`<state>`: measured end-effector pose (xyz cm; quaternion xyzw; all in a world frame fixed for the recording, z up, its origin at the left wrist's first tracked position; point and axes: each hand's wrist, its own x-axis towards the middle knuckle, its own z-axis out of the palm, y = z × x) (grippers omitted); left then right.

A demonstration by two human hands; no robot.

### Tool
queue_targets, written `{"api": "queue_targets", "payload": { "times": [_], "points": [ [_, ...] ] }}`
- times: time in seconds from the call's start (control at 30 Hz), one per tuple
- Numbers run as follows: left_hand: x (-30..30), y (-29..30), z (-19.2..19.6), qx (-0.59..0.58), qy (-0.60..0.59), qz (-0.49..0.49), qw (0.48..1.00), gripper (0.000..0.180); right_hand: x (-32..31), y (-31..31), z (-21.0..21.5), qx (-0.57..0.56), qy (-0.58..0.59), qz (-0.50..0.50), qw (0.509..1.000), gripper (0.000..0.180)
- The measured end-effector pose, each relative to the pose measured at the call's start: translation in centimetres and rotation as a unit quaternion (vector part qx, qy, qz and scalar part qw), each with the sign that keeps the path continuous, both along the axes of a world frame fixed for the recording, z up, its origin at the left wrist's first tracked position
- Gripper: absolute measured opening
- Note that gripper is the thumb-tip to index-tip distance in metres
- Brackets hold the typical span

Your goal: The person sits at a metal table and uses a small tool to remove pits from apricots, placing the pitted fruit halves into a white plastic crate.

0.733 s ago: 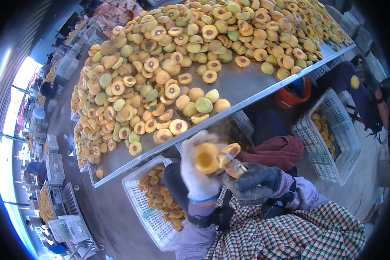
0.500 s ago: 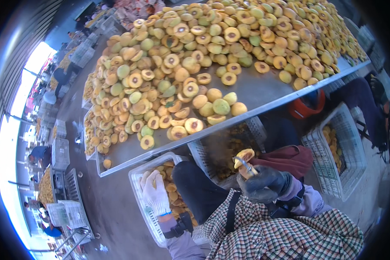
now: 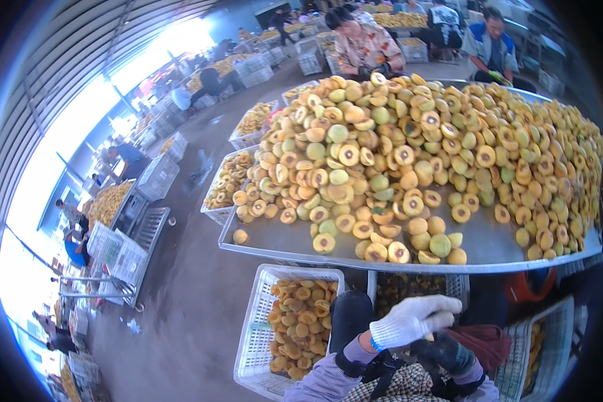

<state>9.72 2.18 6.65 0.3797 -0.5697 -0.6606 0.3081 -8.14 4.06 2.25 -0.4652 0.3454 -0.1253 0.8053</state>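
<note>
Left hand (image 3: 414,319) in a white knit glove, fingers curled together and laid over the right hand (image 3: 443,352), which wears a dark glove and sits low against the lap; the two are touching. Whatever piece of fruit they share is covered — cannot tell how the right fingers are set, nor whether anything is pinched between them. Directly ahead and above the hands, a long metal table (image 3: 489,244) carries a heap of halved and whole peaches (image 3: 395,161), yellow and green, many lying cut side up with the pit hollow showing; the nearest loose ones lie along the table's near edge. Below that edge, at the person's left, a white plastic crate (image 3: 256,335) holds halved peaches (image 3: 300,320); a second crate (image 3: 415,285) with darker contents stands under the table, just beyond the hands. Judgement on handling: this fruit is light, rounded, soft-fleshed and wet at the cut — it will bruise under a hard squeeze and slide in a glove. Best cupped around the skin side with fingers spread, not nipped at the cut rim. Other workers sit at the far side of the table, well apart.
</note>
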Motion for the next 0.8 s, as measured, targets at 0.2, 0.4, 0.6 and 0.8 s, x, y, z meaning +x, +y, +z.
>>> {"api": "queue_targets", "payload": {
  "times": [0.2, 0.4, 0.6, 0.8],
  "points": [
    [1.8, -0.3, -1.5, -0.109, -0.062, 0.054, 0.991, 0.037, 0.9, -0.7, -0.5, 0.008, 0.072, -0.037, 0.997, 0.015],
    [3.6, -2.1, -1.2, -0.277, -0.219, 0.159, 0.922, 0.030, 0.3, -1.2, -0.9, 0.014, 0.078, -0.074, 0.994, 0.016],
    [2.2, -0.9, -2.1, -0.096, 0.000, 0.023, 0.995, 0.036, 0.6, -2.1, 0.0, 0.030, -0.033, -0.078, 0.996, 0.023],
    [2.5, -2.6, -3.7, -0.055, 0.018, 0.093, 0.994, 0.026, 0.8, -1.9, -4.2, -0.167, 0.037, -0.212, 0.962, 0.021]
  ]
}}
